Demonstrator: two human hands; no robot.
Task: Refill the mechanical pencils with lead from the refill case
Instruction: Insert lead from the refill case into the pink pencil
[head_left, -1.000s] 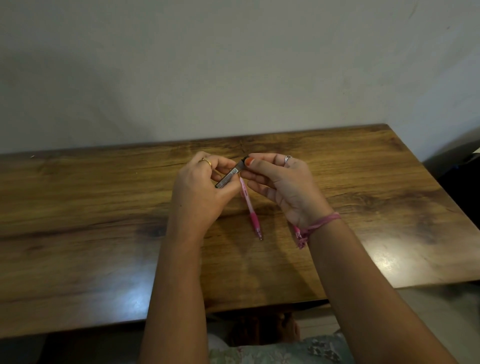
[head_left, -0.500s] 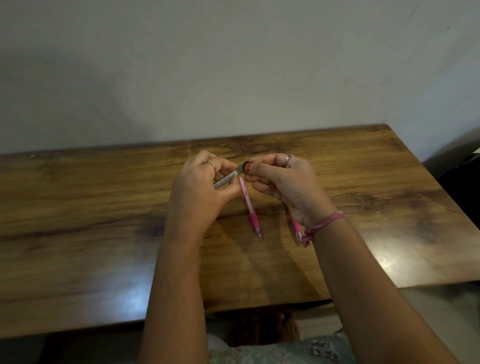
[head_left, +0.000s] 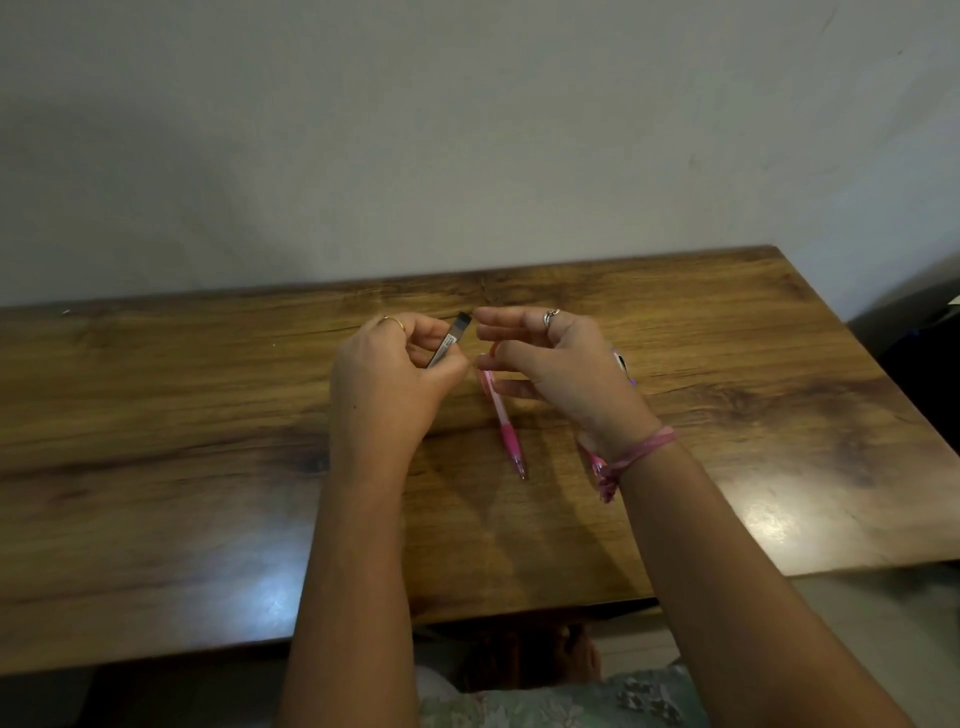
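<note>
Bare forearms, gold ring on left hand (head_left: 387, 384), silver ring and pink wristband (head_left: 636, 457) on right hand (head_left: 566, 369)

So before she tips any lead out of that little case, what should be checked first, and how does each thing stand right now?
1. Refill case held firmly: ok, the left hand grips it, top end pointing up and right.
2. Case opened: cannot tell, the dark top end is too small to read.
3. Right hand free to take lead: ok, its fingers are spread and seem empty, just beside the case top.
4. Pencil within reach: ok, a pink pencil lies on the table between the hands.
5. Pencil's back end opened to take lead: cannot tell, the right hand hides it.
6. Second pencil: cannot tell, mostly hidden under the right wrist.
</note>
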